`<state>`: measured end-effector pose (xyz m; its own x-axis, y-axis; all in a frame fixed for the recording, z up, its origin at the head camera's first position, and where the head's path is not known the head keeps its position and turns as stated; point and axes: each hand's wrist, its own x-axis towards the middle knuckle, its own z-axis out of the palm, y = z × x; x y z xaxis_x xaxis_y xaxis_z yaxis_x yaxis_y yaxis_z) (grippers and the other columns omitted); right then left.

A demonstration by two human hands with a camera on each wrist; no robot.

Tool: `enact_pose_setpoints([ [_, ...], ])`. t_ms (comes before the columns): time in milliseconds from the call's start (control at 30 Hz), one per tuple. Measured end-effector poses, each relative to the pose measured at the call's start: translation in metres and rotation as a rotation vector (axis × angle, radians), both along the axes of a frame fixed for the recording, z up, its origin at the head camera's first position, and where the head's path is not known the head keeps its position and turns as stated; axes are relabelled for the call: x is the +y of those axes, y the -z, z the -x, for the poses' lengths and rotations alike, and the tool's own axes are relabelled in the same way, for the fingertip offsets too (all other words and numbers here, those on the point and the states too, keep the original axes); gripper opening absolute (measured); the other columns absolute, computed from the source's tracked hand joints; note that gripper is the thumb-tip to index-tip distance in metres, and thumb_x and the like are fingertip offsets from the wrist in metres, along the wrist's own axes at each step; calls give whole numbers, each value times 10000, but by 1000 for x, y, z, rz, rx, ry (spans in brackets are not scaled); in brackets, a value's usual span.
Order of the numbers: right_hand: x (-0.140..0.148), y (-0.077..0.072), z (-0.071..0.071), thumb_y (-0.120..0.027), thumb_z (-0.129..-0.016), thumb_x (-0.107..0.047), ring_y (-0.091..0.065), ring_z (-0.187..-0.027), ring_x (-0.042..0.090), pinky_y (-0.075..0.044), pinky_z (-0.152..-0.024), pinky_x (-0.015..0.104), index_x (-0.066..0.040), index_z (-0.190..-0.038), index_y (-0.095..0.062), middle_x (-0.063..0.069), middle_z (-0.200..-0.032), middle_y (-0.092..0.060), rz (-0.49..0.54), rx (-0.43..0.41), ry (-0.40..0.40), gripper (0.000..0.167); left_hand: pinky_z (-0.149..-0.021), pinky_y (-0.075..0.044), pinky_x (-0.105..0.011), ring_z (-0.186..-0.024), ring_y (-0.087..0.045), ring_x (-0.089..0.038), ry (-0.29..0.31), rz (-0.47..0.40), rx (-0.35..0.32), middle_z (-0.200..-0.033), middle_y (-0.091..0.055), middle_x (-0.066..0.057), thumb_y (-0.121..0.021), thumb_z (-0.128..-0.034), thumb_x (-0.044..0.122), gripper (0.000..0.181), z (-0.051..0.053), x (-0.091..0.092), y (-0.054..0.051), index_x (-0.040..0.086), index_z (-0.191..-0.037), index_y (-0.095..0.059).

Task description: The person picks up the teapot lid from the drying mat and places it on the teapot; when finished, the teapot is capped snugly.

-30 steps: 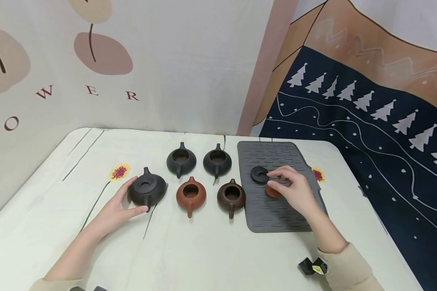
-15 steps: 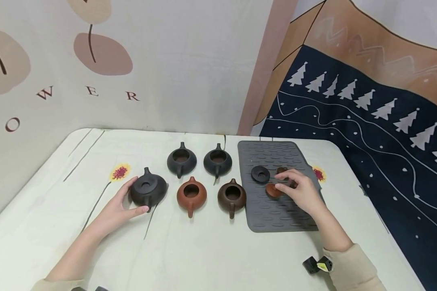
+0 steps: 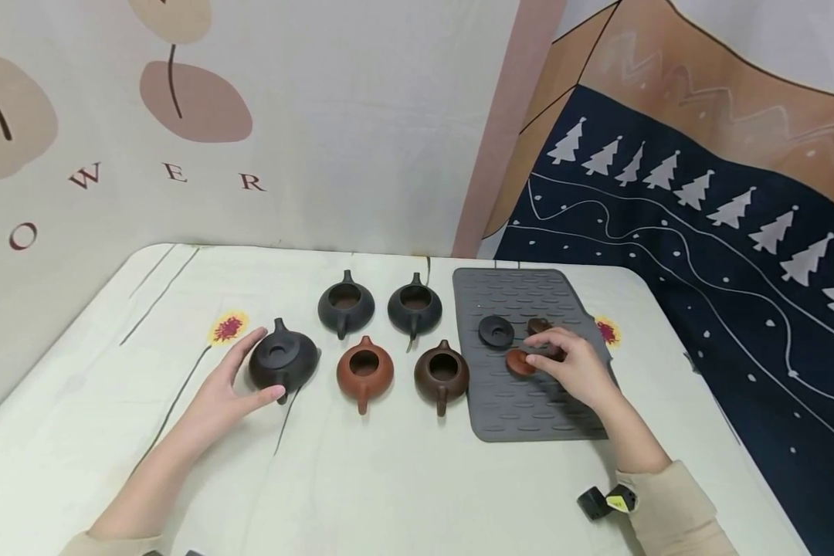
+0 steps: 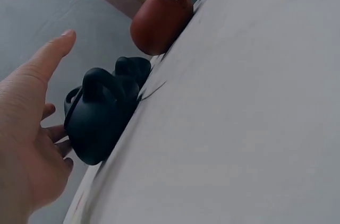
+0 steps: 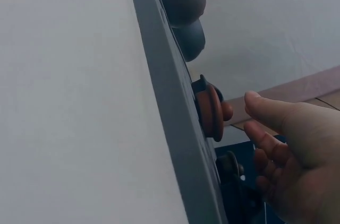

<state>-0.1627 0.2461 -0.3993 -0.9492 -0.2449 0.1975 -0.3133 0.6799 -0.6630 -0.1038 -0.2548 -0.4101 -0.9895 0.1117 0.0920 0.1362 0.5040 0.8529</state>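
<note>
My left hand (image 3: 215, 398) is beside a black teapot (image 3: 283, 359) with its lid on, fingers at its far left side and thumb near its spout or handle. In the left wrist view, the hand (image 4: 34, 128) has thumb raised away from the dark teapot (image 4: 101, 118). Over the grey mat (image 3: 514, 417), my right hand (image 3: 577, 367) hovers at a red-brown lid (image 3: 519, 363); a black lid (image 3: 496, 332) and a brown lid (image 3: 538, 326) lie nearby. The right wrist view shows a gap between hand (image 5: 297, 155) and reddish lid (image 5: 213, 112).
Two black teapots (image 3: 346, 307) (image 3: 415, 309) without lids stand at the back, with a reddish teapot (image 3: 364, 374) and a dark brown teapot (image 3: 442, 378), both lidless, in front. The brown one stands against the mat's left edge.
My right hand has shifted slightly right over the mat, uncovering more of the reddish lid and the brown lid. The left hand's grip on the black teapot has loosened a little.
</note>
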Motion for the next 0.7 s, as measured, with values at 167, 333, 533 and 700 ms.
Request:
enact_pose_setpoints([
  [167,0,2,1,-741,-844,-107,-484,-876,235,-438,-692,381,-93,-1065,-712,78,-1101,-631,-8,-3,-6,223,-1105,-154,-554,-1425,-173,-250,8,-61,43,-1543,-266,-89,-775,-823,167,864,-2,10,-9,240,-1522,-272],
  [333,-1,4,1,-741,-843,-102,-490,-1069,310,-437,-829,490,-85,-1058,-718,131,-1174,-615,-10,-15,-10,217,-1081,-224,-172,-1385,-264,-86,56,-95,132,-1502,-344,-128,-777,-808,80,845,-3,22,-16,181,-1507,-313],
  [533,-2,7,4,-743,-840,-101,-492,-1050,307,-422,-847,502,-80,-1041,-727,108,-1116,-646,-21,-10,-21,203,-1013,-234,-74,-1360,-254,8,85,-110,141,-1502,-358,-66,-779,-803,71,836,-6,38,-22,223,-1495,-336],
  [700,-3,9,4,-751,-824,-72,-493,-1001,284,-357,-856,498,-83,-1020,-734,68,-1046,-665,-23,5,-24,197,-1025,-226,-85,-1404,-242,-169,122,-130,122,-1500,-360,-39,-771,-802,45,826,-8,49,-23,213,-1488,-343],
])
